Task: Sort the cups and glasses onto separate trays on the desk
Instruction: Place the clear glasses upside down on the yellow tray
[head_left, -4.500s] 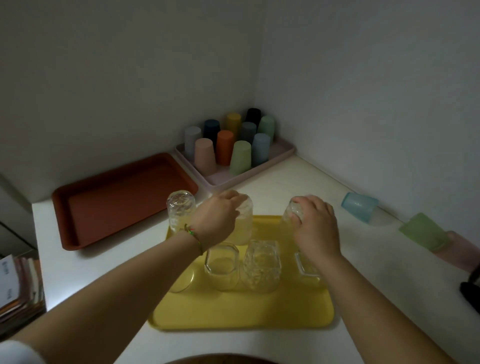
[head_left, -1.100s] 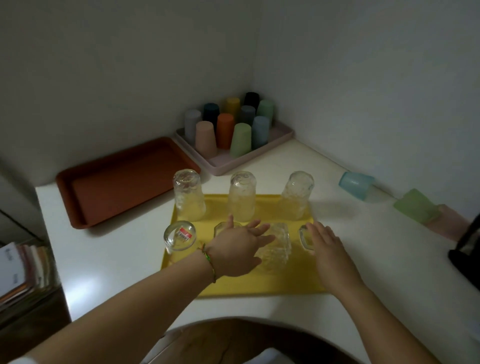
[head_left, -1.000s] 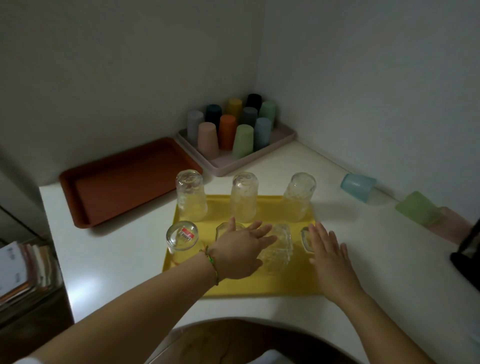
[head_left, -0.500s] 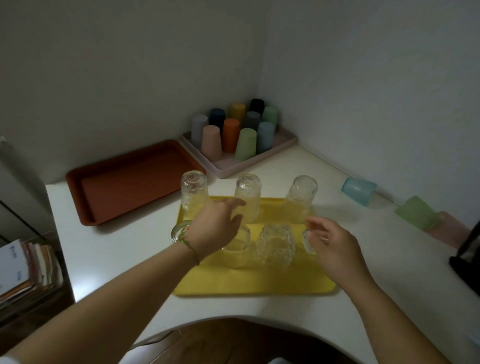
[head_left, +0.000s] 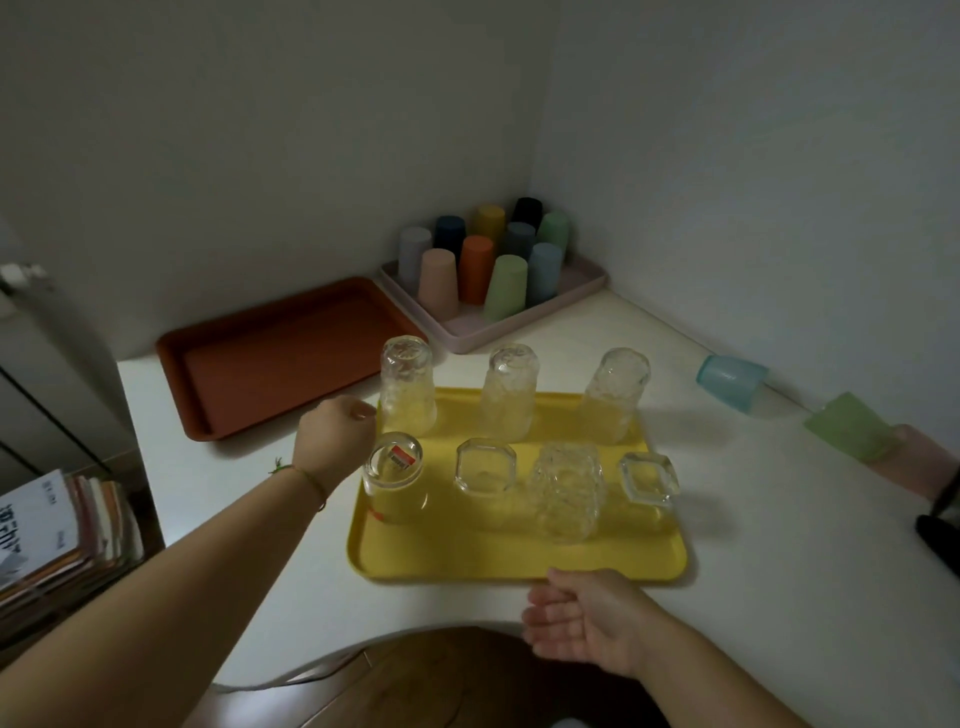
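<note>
**A:** Glasses, location?

**B:** Seven glasses, all on the yellow tray. Three tall at the back, four short in front. Mouths down, likely to keep the insides clean. They are spaced in rows, so none knock together.

**A:** Hands?

**B:** Left hand is at the tray's left rim, just beside the labelled glass. Fingers are curled under, knuckles toward the camera. Cannot tell whether they hold the rim or nothing. Right hand hangs off the near edge, palm up, fingers slack, holding nothing.

**A:** Cups?

**B:** Ten coloured cups stand upturned on the pink tray in the corner. Three strays lie on the desk by the right wall: blue cup, green cup, pink cup.

**A:** Reading?

**B:** Glass side looks finished. The strays look like the remaining work and probably belong on the pink tray.
</note>
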